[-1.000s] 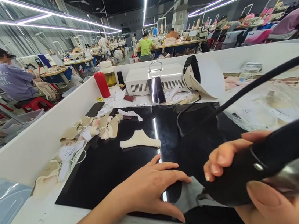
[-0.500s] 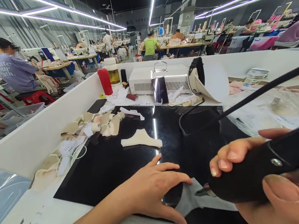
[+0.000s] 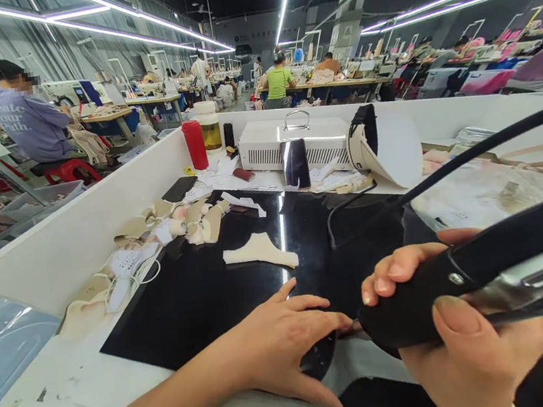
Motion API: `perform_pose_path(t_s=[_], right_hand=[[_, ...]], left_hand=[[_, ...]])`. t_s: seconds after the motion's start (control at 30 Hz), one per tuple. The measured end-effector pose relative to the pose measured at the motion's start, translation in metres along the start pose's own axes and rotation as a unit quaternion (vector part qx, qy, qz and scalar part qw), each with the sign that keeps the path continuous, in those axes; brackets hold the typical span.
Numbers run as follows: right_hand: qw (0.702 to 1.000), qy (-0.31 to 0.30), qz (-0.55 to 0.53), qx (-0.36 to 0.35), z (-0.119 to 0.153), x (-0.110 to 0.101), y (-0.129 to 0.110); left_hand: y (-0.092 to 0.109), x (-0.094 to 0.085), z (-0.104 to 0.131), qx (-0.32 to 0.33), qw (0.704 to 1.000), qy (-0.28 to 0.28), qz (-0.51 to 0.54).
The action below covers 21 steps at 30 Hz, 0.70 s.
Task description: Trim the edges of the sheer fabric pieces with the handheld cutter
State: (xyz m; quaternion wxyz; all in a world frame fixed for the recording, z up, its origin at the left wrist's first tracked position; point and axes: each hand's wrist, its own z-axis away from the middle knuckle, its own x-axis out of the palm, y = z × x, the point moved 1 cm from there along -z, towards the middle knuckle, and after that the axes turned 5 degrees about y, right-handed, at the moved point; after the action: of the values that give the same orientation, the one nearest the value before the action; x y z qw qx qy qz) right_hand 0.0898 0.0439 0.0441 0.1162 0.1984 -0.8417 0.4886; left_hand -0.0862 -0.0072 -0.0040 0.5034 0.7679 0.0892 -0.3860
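Note:
My left hand (image 3: 280, 337) lies with its fingers spread on a glossy black sheet (image 3: 190, 309). Its index fingertip presses beside a thin, pale, see-through piece of fabric (image 3: 347, 362), near the sheet's cut edge. Wrapped in my right hand (image 3: 476, 363) is a corded electric fabric cutter (image 3: 408, 312) with a black body and a shiny metal lever. The cutter's narrow tip (image 3: 352, 329) touches or nearly touches the fabric by my left index finger; its exact contact is hidden. A white strip shows below my right wrist. Farther up the sheet rests a cream fabric cut-out (image 3: 259, 252).
Beige bra cups (image 3: 203, 221) and tags pile up at left. Behind stand a white vented box (image 3: 263, 144), a phone (image 3: 295, 163), a red cup (image 3: 195, 145) and a white lamp-like cone (image 3: 396, 152). A black cable (image 3: 486, 146) arcs across the right side, over plastic bags (image 3: 492, 192).
My right hand has moved the cutter left, bringing its tip up to my left index finger. My left hand stays nearly in place. The view has shifted slightly.

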Motion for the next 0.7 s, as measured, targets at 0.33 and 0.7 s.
perform_pose_path(t_s=[0.33, 0.7], right_hand=[[0.999, 0.010, -0.024, 0.025, 0.004, 0.008, -0.007], [0.999, 0.000, -0.021, 0.047, 0.011, 0.010, -0.013]], left_hand=[[0.000, 0.003, 0.002, 0.004, 1.000, 0.007, -0.029], [-0.002, 0.005, 0.002, 0.000, 0.999, 0.002, -0.042]])
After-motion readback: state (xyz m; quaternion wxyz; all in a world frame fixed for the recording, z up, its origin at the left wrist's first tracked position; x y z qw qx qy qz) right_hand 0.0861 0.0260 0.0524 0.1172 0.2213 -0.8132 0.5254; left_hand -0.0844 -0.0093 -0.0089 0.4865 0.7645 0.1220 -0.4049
